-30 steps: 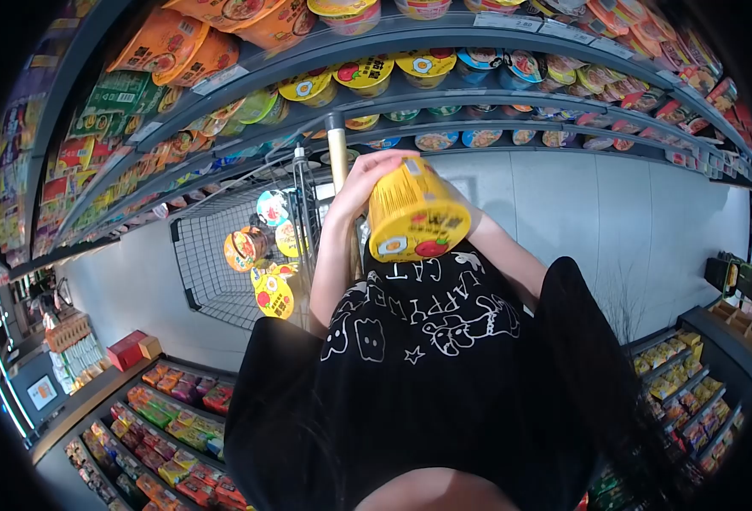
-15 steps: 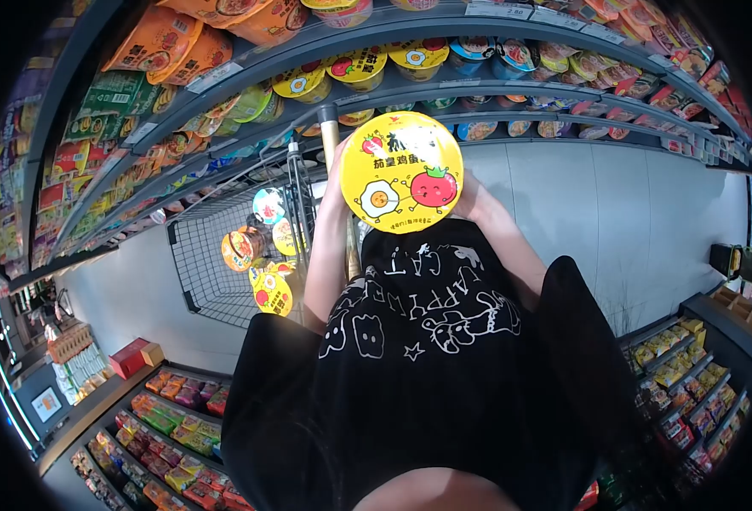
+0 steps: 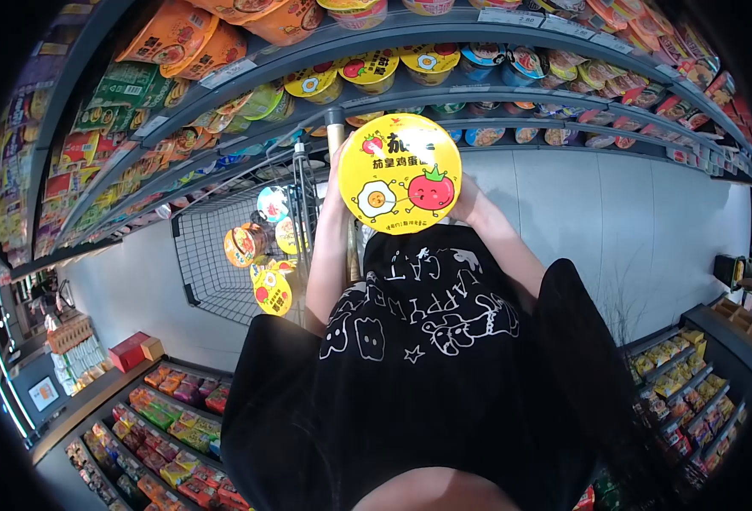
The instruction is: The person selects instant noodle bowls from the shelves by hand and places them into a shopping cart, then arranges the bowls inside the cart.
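Observation:
A yellow instant noodle cup [image 3: 400,175] is held up before my chest, its round lid with a cartoon egg and tomato facing me. My left hand [image 3: 339,163] grips its left side and my right hand [image 3: 469,203] its right side; the cup hides most of the fingers. Just behind my left forearm stands the handle bar [image 3: 335,134] of a shopping cart [image 3: 214,247]. Inside the cart are an orange noodle cup [image 3: 240,245], a blue-lidded cup [image 3: 273,205] and yellow ones [image 3: 272,291].
Curved-looking shelves [image 3: 308,117] packed with noodle cups and bags run across the top and left. Low racks of packets [image 3: 180,426] stand at lower left, with more racks [image 3: 691,383] at lower right. Grey floor [image 3: 563,221] stretches to the right. A red box [image 3: 129,352] sits on a counter.
The cup stays in both hands, its lid turned slightly so glare covers less of the print. The shelves and cart have shifted slightly to the right in view.

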Demonstrator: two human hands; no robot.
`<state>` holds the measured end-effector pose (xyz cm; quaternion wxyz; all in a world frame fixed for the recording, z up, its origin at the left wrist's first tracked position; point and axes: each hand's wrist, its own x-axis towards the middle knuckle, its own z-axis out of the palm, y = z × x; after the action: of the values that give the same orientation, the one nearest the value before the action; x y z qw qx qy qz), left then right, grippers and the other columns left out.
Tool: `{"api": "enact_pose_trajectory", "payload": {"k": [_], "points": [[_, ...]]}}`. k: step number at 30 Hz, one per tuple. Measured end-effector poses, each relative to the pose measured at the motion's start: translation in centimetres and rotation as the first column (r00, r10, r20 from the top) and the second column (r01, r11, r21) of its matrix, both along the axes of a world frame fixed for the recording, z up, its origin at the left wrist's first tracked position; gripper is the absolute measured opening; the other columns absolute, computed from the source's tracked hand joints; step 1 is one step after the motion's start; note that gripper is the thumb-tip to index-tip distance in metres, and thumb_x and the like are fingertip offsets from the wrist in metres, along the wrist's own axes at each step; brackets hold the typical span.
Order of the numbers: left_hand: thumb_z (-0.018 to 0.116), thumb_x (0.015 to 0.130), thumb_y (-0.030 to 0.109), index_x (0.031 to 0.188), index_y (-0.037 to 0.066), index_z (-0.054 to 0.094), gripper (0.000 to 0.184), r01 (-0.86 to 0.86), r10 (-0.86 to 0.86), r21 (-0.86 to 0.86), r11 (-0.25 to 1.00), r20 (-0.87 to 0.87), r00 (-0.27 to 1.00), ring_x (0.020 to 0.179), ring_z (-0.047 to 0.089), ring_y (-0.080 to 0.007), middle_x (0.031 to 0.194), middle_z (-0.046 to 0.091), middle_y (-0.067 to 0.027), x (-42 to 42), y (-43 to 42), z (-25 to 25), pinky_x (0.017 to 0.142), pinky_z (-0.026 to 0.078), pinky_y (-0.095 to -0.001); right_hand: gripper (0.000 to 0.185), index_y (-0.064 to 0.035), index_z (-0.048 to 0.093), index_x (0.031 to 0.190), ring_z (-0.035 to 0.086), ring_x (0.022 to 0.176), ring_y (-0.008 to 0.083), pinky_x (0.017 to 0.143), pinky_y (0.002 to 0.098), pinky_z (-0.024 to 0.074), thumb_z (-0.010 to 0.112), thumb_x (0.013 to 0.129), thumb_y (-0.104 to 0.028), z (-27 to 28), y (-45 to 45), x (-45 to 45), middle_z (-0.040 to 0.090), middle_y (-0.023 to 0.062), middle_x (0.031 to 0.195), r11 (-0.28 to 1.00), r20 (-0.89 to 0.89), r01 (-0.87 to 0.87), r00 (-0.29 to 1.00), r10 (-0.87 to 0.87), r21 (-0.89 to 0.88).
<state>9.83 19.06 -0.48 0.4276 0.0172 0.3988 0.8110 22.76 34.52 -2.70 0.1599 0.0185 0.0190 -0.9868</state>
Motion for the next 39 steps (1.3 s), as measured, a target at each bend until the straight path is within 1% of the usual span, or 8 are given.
{"api": "enact_pose_trajectory", "payload": {"k": [2, 16, 26, 29, 31, 33, 36, 39], "points": [[0.043, 0.087, 0.020, 0.107, 0.002, 0.048, 0.028, 0.004, -0.005, -0.021, 1.000, -0.012, 1.000, 0.076, 0.061, -0.0150, 0.090, 0.059, -0.0079, -0.1, -0.1, -0.5, 0.063, 0.052, -0.0256, 0.042, -0.0011, 0.040, 0.118, 0.050, 0.103, 0.0232, 0.086, 0.0395, 0.0422, 0.036, 0.088, -0.031, 2.2, -0.4, 0.1, 0.047, 0.0139, 0.117, 0.913, 0.343, -0.015, 0.929, -0.138, 0.408], [0.041, 0.088, 0.021, 0.100, 0.001, 0.050, 0.025, -0.104, 0.065, -0.334, 0.937, -0.126, 0.990, 0.075, 0.058, -0.0120, 0.087, 0.058, -0.0065, 0.9, 0.9, 2.6, 0.064, 0.048, -0.0233, 0.042, -0.0020, 0.039, 0.118, 0.050, 0.103, 0.0242, 0.084, 0.0410, 0.0436, 0.032, 0.089, -0.031, 0.0, 0.4, -0.5, 0.047, 0.0133, 0.116, 0.994, 0.205, 0.006, 0.978, -0.029, 0.113], [0.040, 0.089, 0.020, 0.103, 0.001, 0.049, 0.025, -0.096, 0.036, -0.316, 0.944, -0.191, 0.981, 0.077, 0.057, -0.0108, 0.089, 0.058, -0.0060, 0.3, 1.1, 2.3, 0.064, 0.047, -0.0230, 0.044, -0.0020, 0.038, 0.118, 0.048, 0.105, 0.0247, 0.086, 0.0413, 0.0423, 0.034, 0.088, -0.034, 0.5, 0.7, -1.1, 0.046, 0.0135, 0.117, 0.978, 0.294, -0.014, 0.955, -0.049, 0.209], [0.042, 0.088, 0.020, 0.104, 0.001, 0.049, 0.026, -0.174, 0.130, -0.274, 0.946, -0.171, 0.977, 0.077, 0.057, -0.0105, 0.089, 0.058, -0.0057, 0.5, 0.9, 2.3, 0.065, 0.046, -0.0226, 0.044, -0.0028, 0.039, 0.118, 0.047, 0.105, 0.0247, 0.086, 0.0411, 0.0415, 0.034, 0.088, -0.035, -0.4, 1.0, -1.3, 0.046, 0.0129, 0.118, 0.995, 0.206, -0.064, 0.977, 0.047, 0.075], [0.041, 0.086, 0.036, 0.112, -0.001, 0.046, 0.046, -0.214, 0.041, -0.421, 0.881, -0.384, 0.922, 0.091, 0.054, -0.0148, 0.101, 0.055, -0.0078, 0.0, -0.4, 2.1, 0.077, 0.042, -0.0263, 0.045, -0.0037, 0.040, 0.118, 0.047, 0.106, 0.0245, 0.086, 0.0407, 0.0411, 0.033, 0.088, -0.036, -0.4, 0.3, -1.9, 0.046, 0.0122, 0.118, 0.998, 0.183, -0.030, 0.982, 0.040, -0.060], [0.042, 0.077, 0.057, 0.120, -0.001, 0.039, 0.072, -0.251, 0.127, -0.183, 0.951, -0.509, 0.852, 0.108, 0.045, -0.0192, 0.118, 0.046, -0.0111, 1.0, -2.0, 4.3, 0.087, 0.036, -0.0318, 0.047, -0.0035, 0.040, 0.119, 0.047, 0.107, 0.0234, 0.086, 0.0407, 0.0410, 0.035, 0.087, -0.038, 1.6, 0.3, -1.7, 0.046, 0.0122, 0.119, 0.956, 0.319, -0.040, 0.946, -0.057, 0.290], [0.043, 0.062, 0.074, 0.128, 0.000, 0.027, 0.101, -0.096, -0.084, -0.313, 0.945, -0.513, 0.854, 0.116, 0.036, -0.0213, 0.127, 0.036, -0.0126, 2.4, -6.1, 9.5, 0.093, 0.030, -0.0384, 0.045, -0.0003, 0.039, 0.118, 0.050, 0.103, 0.0248, 0.087, 0.0393, 0.0419, 0.040, 0.087, -0.033, 3.3, -0.2, -3.0, 0.047, 0.0156, 0.115, 0.936, 0.278, -0.159, 0.958, 0.070, 0.313], [0.061, 0.076, 0.034, 0.127, 0.002, 0.028, 0.068, -0.185, -0.084, -0.429, 0.884, -0.535, 0.841, 0.110, 0.041, -0.0179, 0.120, 0.042, -0.0091, 5.2, -11.2, 10.9, 0.090, 0.034, -0.0329, 0.051, -0.0019, 0.038, 0.120, 0.048, 0.105, 0.0227, 0.089, 0.0406, 0.0398, 0.040, 0.086, -0.039, 4.8, -4.8, -5.7, 0.046, 0.0139, 0.117, 0.893, 0.275, -0.280, 0.943, 0.188, 0.352]]}}
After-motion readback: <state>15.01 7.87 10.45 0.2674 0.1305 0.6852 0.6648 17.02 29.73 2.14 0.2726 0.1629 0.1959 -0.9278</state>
